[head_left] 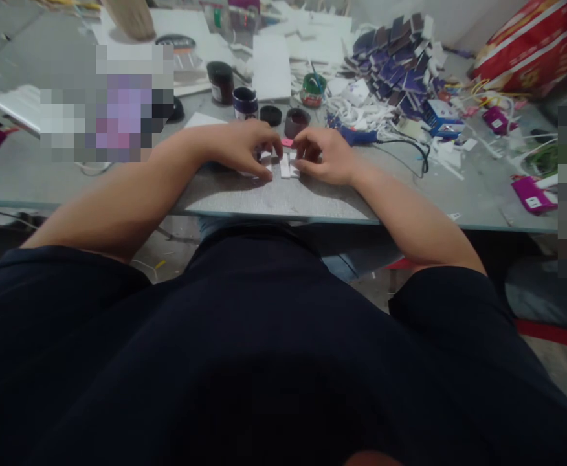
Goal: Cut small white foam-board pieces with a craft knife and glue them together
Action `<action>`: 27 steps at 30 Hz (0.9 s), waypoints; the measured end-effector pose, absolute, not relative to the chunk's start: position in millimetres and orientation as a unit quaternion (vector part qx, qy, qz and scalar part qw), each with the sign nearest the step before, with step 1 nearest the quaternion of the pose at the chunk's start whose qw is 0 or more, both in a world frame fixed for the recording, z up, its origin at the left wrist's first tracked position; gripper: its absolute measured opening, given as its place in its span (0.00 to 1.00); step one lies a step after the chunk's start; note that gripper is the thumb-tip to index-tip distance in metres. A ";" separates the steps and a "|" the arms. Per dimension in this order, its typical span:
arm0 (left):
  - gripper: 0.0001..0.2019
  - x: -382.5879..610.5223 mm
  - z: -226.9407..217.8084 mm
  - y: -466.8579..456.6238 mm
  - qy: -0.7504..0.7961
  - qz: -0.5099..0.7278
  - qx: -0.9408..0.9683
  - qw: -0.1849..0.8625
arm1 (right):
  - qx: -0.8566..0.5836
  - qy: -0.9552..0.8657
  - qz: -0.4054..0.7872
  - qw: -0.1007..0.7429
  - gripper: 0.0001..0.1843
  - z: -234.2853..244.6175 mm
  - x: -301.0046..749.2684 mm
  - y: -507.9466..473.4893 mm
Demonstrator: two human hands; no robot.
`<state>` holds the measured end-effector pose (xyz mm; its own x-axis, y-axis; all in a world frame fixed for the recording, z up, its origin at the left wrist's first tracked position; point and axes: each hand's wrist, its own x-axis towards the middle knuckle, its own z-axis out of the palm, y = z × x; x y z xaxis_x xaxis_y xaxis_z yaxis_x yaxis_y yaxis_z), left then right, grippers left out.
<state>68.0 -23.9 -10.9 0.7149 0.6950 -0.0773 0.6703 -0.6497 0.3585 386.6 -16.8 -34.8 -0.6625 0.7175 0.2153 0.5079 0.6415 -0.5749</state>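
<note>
Near the front edge of the grey surface (332, 206), small flat white rectangular pieces (285, 168) lie between the left hand (242, 144) and the right hand (331, 155). Both have curled fingers; whether either grips a piece, I cannot tell. Just beyond lies a small pink piece (287, 142), near a round dark jar (296, 123).

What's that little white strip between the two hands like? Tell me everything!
The white strip is small, narrow and flat, maybe plastic. It lies on the grey table, pointing toward the far side, between the left hand and right hand, with another white piece close on its right. Whether either hand touches it is unclear.
</note>
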 end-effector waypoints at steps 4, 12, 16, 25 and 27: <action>0.57 69.4 -8.9 -25.6 0.382 0.030 0.906 0.179 | -0.338 -0.896 0.203 0.206 0.14 -39.4 383.2 -12.8; 0.50 69.8 -3.9 -27.6 0.370 0.036 0.912 0.172 | -0.311 -0.903 0.185 0.229 0.16 -59.2 387.4 7.4; 0.49 68.2 -5.3 -24.5 0.367 0.028 0.910 0.190 | -0.296 -0.906 0.183 0.242 0.24 -64.2 387.8 11.8; 0.58 68.4 3.1 -35.1 0.355 0.001 0.914 0.199 | -0.288 -0.909 0.168 0.250 0.24 -69.7 391.6 16.7; 0.61 68.9 4.7 -36.8 0.348 -0.015 0.916 0.201 | -0.286 -0.910 0.171 0.248 0.24 -69.5 392.2 17.6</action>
<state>68.9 -36.8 4.7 0.7575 0.6309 -0.1677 0.6432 -0.6773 0.3573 392.2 17.6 -69.5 -0.7132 0.6055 0.3531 0.4365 0.7778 -0.4521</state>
